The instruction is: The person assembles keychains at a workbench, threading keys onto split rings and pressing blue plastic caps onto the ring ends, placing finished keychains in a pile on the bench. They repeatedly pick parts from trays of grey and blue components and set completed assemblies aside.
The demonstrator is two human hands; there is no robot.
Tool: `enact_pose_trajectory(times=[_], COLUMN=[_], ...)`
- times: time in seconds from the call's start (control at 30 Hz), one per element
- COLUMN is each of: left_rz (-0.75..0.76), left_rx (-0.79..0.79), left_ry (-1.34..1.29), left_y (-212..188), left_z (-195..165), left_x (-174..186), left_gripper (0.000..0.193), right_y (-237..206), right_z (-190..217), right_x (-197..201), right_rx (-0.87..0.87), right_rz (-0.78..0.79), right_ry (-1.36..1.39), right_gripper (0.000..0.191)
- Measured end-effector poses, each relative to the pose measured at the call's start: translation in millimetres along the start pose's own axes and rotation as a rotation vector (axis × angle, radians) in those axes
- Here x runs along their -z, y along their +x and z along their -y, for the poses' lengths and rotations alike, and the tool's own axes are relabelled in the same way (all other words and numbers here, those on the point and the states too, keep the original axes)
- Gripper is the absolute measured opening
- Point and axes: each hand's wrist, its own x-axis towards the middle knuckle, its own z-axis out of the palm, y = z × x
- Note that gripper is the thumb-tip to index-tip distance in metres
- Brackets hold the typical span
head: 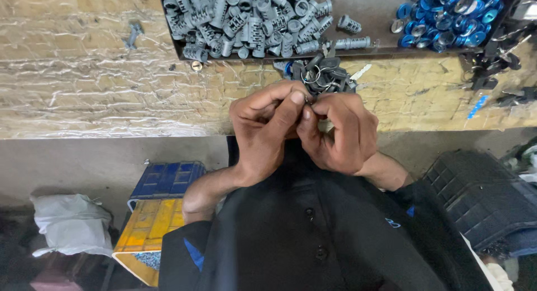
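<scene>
A dark tray [176, 50] holds grey cylinders [246, 19] and blue rings [447, 17].

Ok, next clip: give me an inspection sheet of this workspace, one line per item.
Surface: workbench under wrinkled yellowish covering.
Job's things: key bunch on rings, pinched where the hands meet.
Clutter: tray holding grey cylinders and blue rings; loose dark keys at the right.
Grippers: left hand and right hand closed together at the key bunch.
Cables: nothing seen.
Surroundings: blue and yellow crate, white bag, dark crate.
</scene>
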Motion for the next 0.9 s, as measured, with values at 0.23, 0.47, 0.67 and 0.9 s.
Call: enact_pose_trajectory(times=[0.23, 0.47, 0.67, 0.9], left_rz=[0.017, 0.028, 0.193, 0.271], left_rx=[0.044, -0.006, -0.216, 0.004], left_ry=[0.095, 0.166, 0.639, 0.459], left_y=[-6, 8, 21, 26], left_z=[-5, -14, -39, -47], left_x=[1, -1, 10, 21], left_gripper=[0.012, 0.011, 0.006, 0.003], right_y=[-8, 13, 16, 47], right_z=[-13, -1, -9, -33], right_x=[-9, -1, 7, 31], right_rx=[0.124, -0.094, -0.070, -0.301], right_rz=[-0.139, -0.141, 0.030, 0.220], right_ry=[0.085, 0.056, 0.154, 0.417], right_gripper=[0.018, 0.020, 0.022, 0.005])
